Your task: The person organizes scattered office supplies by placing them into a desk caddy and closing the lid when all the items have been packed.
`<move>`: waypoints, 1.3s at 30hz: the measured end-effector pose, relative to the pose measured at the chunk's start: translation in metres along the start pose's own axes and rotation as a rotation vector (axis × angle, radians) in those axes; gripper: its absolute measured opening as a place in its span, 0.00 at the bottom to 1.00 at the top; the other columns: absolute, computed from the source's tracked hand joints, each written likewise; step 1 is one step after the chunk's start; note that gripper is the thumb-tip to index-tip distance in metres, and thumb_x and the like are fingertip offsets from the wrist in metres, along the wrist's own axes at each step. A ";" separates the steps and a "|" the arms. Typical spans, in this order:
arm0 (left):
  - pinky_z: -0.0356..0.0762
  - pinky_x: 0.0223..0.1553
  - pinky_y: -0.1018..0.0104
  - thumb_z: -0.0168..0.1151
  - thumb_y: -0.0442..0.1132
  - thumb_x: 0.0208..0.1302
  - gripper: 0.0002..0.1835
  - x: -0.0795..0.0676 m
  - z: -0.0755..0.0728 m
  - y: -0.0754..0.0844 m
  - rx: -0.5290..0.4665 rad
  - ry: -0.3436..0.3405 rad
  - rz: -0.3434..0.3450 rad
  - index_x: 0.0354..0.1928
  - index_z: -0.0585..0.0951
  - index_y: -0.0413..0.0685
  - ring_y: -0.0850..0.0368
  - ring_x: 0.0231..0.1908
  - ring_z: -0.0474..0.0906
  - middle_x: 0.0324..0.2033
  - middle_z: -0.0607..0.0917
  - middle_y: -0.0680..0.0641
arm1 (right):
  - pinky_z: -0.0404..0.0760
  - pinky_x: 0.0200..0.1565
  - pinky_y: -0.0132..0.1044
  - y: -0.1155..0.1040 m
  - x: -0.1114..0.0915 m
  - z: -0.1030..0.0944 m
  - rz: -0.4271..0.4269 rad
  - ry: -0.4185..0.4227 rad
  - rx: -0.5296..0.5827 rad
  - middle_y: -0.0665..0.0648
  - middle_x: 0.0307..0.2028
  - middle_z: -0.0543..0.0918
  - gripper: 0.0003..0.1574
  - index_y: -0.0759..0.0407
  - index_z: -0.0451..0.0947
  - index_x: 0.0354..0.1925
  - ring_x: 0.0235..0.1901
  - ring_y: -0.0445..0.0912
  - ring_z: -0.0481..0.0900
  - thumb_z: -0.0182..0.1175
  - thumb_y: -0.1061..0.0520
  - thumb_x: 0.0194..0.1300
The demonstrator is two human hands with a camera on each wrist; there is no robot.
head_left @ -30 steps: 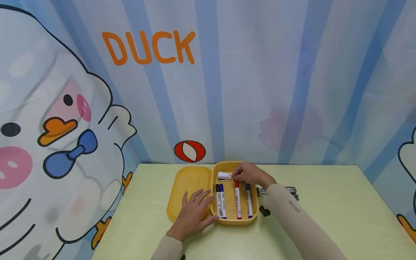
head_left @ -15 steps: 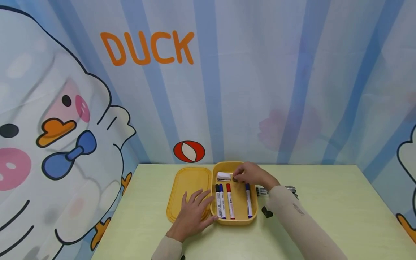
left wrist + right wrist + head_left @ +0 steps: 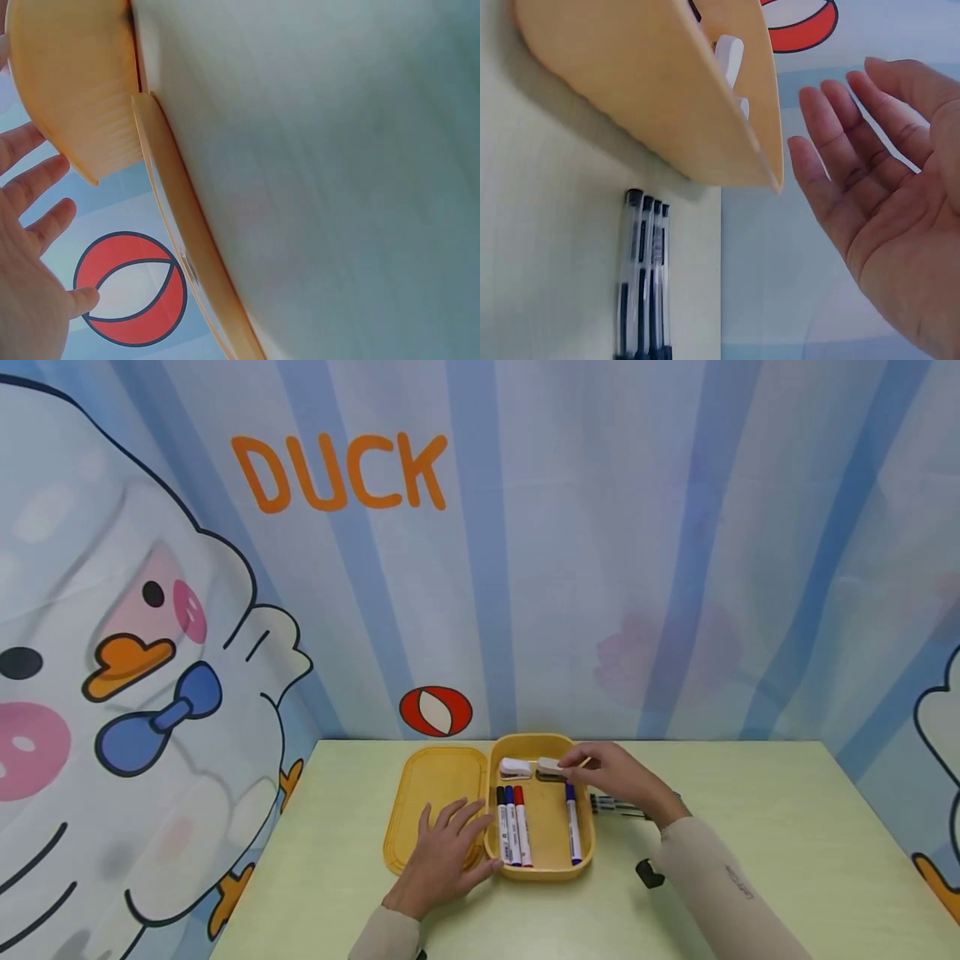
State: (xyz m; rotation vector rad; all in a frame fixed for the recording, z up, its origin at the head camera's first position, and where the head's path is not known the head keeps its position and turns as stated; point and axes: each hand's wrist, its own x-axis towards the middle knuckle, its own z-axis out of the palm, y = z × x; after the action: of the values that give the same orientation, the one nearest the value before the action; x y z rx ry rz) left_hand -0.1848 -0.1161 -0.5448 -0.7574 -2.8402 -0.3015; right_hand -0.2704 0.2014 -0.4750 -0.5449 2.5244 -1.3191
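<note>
A yellow box stands on the table with two small white staplers, one at the back left and one beside it. Black, blue and red markers lie side by side along its left wall, the red marker innermost. Another blue marker lies by the right wall. My right hand hovers at the back right rim, fingertips close to the right stapler; in the right wrist view its bent fingers hold nothing. My left hand, fingers spread, reaches over the lid to the box's left rim.
The yellow lid lies flat left of the box. Several clear pens with black ends lie on the table just right of the box, partly under my right forearm in the head view. A printed curtain hangs behind the table.
My right hand has let go of the right stapler and moved right, uncovering it. The red marker has rolled left against the blue one. My left hand has stayed in place.
</note>
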 end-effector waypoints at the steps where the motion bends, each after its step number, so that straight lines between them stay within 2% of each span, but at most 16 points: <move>1: 0.53 0.67 0.23 0.57 0.70 0.65 0.35 0.000 0.000 0.000 -0.001 -0.002 0.000 0.68 0.75 0.62 0.45 0.73 0.61 0.73 0.70 0.52 | 0.83 0.51 0.49 0.001 -0.003 0.000 0.002 0.005 0.006 0.54 0.46 0.84 0.16 0.57 0.84 0.52 0.46 0.54 0.82 0.62 0.50 0.73; 7: 0.54 0.66 0.23 0.58 0.70 0.65 0.35 -0.001 0.001 0.000 0.003 0.014 0.008 0.67 0.76 0.62 0.45 0.73 0.62 0.73 0.70 0.52 | 0.82 0.51 0.49 0.007 -0.020 -0.003 -0.039 0.020 0.025 0.54 0.51 0.84 0.13 0.50 0.83 0.51 0.48 0.56 0.81 0.61 0.48 0.73; 12: 0.54 0.66 0.23 0.58 0.70 0.65 0.35 0.000 0.000 0.000 -0.013 0.019 0.012 0.68 0.76 0.61 0.45 0.73 0.62 0.73 0.69 0.52 | 0.82 0.50 0.42 0.013 -0.032 -0.007 -0.084 0.034 0.033 0.57 0.54 0.84 0.15 0.50 0.83 0.53 0.48 0.49 0.82 0.61 0.47 0.73; 16: 0.54 0.66 0.22 0.59 0.70 0.65 0.35 -0.001 0.000 0.000 -0.017 0.032 0.022 0.67 0.76 0.61 0.44 0.72 0.62 0.73 0.70 0.52 | 0.84 0.48 0.39 0.017 -0.041 -0.009 -0.089 0.045 0.058 0.55 0.54 0.84 0.16 0.49 0.82 0.55 0.49 0.49 0.83 0.61 0.45 0.73; 21: 0.54 0.66 0.22 0.58 0.70 0.65 0.35 -0.001 0.000 -0.001 0.001 0.029 0.020 0.68 0.76 0.62 0.45 0.73 0.62 0.73 0.69 0.52 | 0.85 0.49 0.45 0.023 -0.051 -0.011 -0.092 0.048 0.085 0.57 0.54 0.84 0.22 0.55 0.80 0.58 0.50 0.51 0.83 0.61 0.46 0.73; 28: 0.54 0.66 0.22 0.56 0.72 0.64 0.38 -0.001 0.002 -0.002 0.021 0.032 0.021 0.70 0.73 0.62 0.45 0.73 0.62 0.73 0.69 0.53 | 0.85 0.50 0.40 0.036 -0.064 -0.016 -0.119 0.062 0.102 0.58 0.54 0.84 0.17 0.51 0.80 0.57 0.52 0.51 0.84 0.60 0.49 0.74; 33: 0.52 0.67 0.22 0.54 0.73 0.65 0.38 -0.001 0.003 -0.002 0.029 0.018 0.009 0.71 0.73 0.64 0.46 0.74 0.61 0.74 0.69 0.55 | 0.84 0.52 0.36 0.046 -0.073 -0.019 -0.122 0.059 0.164 0.65 0.56 0.82 0.18 0.55 0.79 0.58 0.53 0.50 0.84 0.59 0.51 0.75; 39: 0.52 0.66 0.22 0.55 0.73 0.64 0.38 -0.001 0.003 -0.002 0.029 0.031 0.012 0.70 0.74 0.63 0.45 0.73 0.61 0.73 0.70 0.54 | 0.82 0.52 0.30 0.055 -0.082 -0.020 -0.085 0.075 0.154 0.65 0.56 0.83 0.22 0.60 0.78 0.60 0.55 0.51 0.83 0.60 0.50 0.75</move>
State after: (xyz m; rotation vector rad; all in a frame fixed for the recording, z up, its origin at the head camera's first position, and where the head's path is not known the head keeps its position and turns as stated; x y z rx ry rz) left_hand -0.1856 -0.1178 -0.5479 -0.7565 -2.8040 -0.2668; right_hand -0.2158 0.2804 -0.5054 -0.5862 2.4550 -1.5765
